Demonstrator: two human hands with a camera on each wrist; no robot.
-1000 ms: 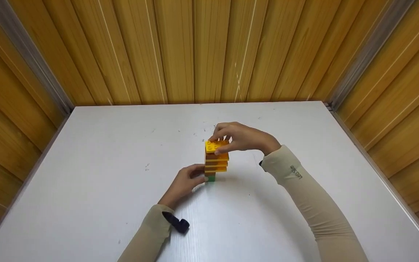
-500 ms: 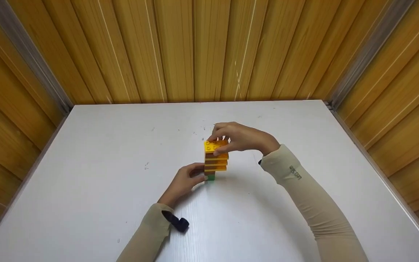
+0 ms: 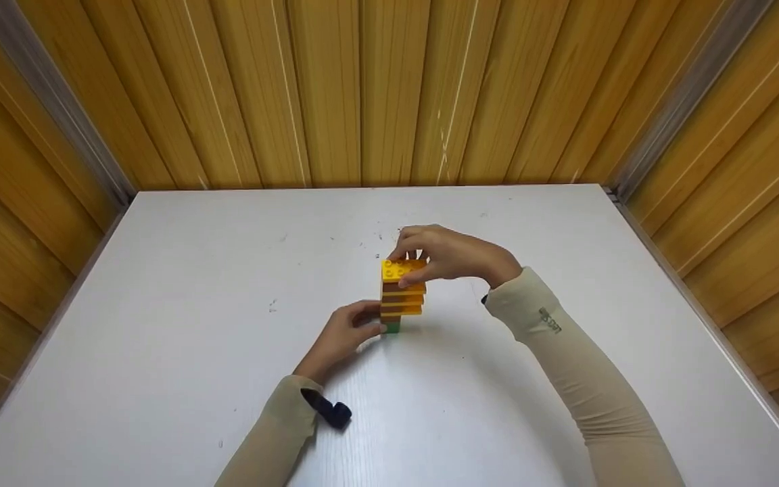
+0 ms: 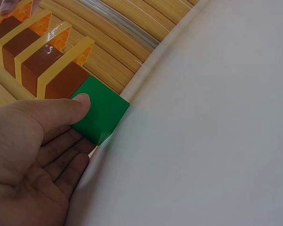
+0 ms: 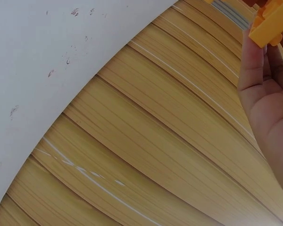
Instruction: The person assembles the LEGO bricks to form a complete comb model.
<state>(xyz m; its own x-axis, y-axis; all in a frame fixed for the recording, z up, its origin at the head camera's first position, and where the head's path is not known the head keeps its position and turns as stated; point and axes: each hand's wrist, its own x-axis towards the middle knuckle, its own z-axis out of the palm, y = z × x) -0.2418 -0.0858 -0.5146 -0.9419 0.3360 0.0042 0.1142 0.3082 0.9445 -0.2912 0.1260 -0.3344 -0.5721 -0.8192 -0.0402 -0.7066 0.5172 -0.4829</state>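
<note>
A brick tower (image 3: 393, 306) stands upright on the table, with brown bricks and yellow plates alternating above a green brick (image 4: 101, 110) at its foot. The yellow plates jut out to the right. My left hand (image 3: 343, 335) grips the tower low down, its thumb on the green brick in the left wrist view. At the top, my right hand (image 3: 447, 253) pinches the uppermost yellow brick (image 3: 393, 269) between thumb and fingers. The right wrist view catches only a corner of that yellow brick (image 5: 273, 21) against the fingers. The tower's far side is hidden.
The white table (image 3: 180, 304) has small dark marks on its surface. Wood-patterned panels (image 3: 335, 95) close it in at the back and both sides. A black strap piece (image 3: 328, 409) hangs at the left cuff.
Both hands keep their places on the tower. The whole head view has shifted very slightly; nothing else visibly differs.
</note>
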